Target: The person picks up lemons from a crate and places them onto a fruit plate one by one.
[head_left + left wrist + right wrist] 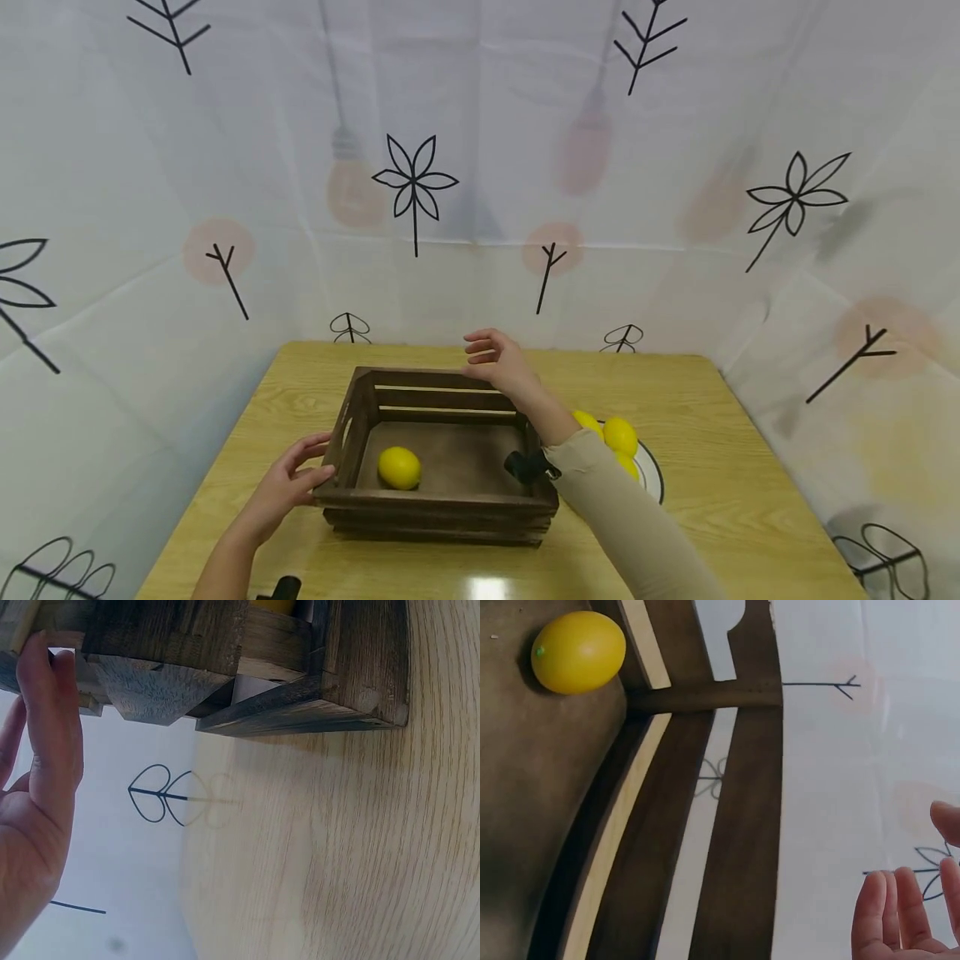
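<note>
A dark brown slatted wooden crate (442,505) stands on the table. One yellow lemon (399,468) lies inside it, toward the front left. My left hand (281,483) rests against the crate's left side; in the left wrist view its extended fingers (51,712) touch the wood. Over the crate's back rim hovers my right hand (504,364), fingers loosely bent and holding nothing. The right wrist view shows the lemon (579,652) in the crate, with the right hand beyond the rim. To the crate's right are several lemons (620,436) on a plate, partly hidden by my right forearm.
The white plate (656,482) has a dark ring near its rim. Crate and plate share a light wood table (750,500). White cloth (480,167) printed with plants hangs behind and at both sides. A black wrist device (525,467) is on my right arm.
</note>
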Demonstrator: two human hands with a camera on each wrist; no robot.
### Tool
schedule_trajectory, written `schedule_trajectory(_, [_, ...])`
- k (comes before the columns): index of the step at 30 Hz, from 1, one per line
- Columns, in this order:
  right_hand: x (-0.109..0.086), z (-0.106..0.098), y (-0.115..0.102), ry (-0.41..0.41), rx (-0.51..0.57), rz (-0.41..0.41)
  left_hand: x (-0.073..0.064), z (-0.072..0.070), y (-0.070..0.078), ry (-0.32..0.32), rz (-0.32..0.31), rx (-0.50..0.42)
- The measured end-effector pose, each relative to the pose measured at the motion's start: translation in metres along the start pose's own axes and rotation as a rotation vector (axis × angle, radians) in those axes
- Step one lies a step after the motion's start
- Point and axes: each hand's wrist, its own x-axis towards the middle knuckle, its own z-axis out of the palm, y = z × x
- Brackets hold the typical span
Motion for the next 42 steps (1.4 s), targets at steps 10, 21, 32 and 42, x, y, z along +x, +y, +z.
schedule_trajectory(10, [0.016,0.017,0.012,-0.101,0.054,-0.015,0.000,-0.001,0.003,-0.007,-0.003,-0.003])
schedule_trajectory(21, [0.035,0.037,0.031,-0.275,0.054,0.030,0.003,-0.002,0.004,-0.015,-0.016,0.013])
schedule_trajectory(32, [0.044,0.058,0.039,-0.463,-0.029,-0.029,0.006,-0.004,0.001,-0.018,0.000,0.015])
schedule_trajectory(42, [0.053,0.074,0.044,-0.520,-0.061,-0.016,0.005,-0.005,0.001,-0.016,-0.002,0.010])
